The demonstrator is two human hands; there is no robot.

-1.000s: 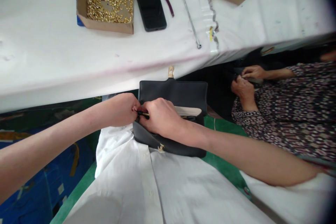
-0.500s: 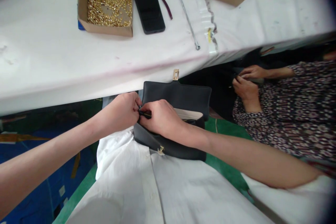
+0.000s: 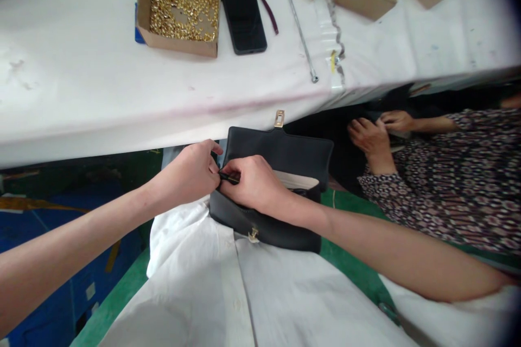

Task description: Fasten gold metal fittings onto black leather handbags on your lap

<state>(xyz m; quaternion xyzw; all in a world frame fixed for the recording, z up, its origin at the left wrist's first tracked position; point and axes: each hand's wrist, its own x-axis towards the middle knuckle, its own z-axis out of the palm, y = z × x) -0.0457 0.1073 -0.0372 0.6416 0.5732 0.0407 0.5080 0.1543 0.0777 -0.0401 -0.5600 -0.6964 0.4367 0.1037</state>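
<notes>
The left hand (image 3: 191, 173) and right hand (image 3: 254, 184) sat close at one end of a black bag (image 3: 285, 152). Both were curled, pinching a small dark piece (image 3: 228, 177).

One black handbag (image 3: 285, 152) is counted, with two hands at it: a left hand (image 3: 189, 173) and a right hand (image 3: 254, 184). On the table (image 3: 81, 92), three cardboard boxes (image 3: 179, 46) of gold fittings, one phone (image 3: 244, 11) and one metal rod (image 3: 301, 32) are counted. Two co-worker's hands (image 3: 372, 141) are seen beside

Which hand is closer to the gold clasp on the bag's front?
Right. The right hand rests on the bag just above the clasp; the left hand sits off its left end.
</notes>
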